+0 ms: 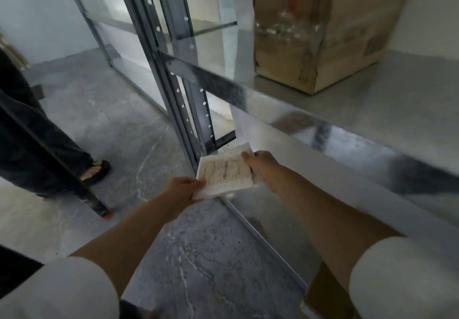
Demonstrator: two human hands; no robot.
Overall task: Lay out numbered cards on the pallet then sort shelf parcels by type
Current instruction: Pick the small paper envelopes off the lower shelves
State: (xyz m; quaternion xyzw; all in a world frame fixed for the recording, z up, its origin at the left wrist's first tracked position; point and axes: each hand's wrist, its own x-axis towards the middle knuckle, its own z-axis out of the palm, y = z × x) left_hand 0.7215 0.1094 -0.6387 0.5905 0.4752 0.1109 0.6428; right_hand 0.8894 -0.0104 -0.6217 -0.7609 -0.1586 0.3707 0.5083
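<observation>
HOLD: left hand (182, 190) pinched flat parcel (224, 173) at its lower corner, right hand (263, 167) gripped its top edge, below shelf lip (347, 130) beside upright (178, 110) | RISK: thin corner grips could slip, or parcel could snag upright and drop to floor (111, 120).

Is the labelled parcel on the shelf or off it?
Off: left hand and right hand hold the parcel in front of the shelf.

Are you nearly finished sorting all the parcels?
Can't tell what's done: nothing already laid out or sorted shows here. In hand: the left hand and right hand both grip a flat white labelled parcel beside the metal shelf. Left: this parcel needs its pile, and a cardboard box sits on the shelf.
</observation>
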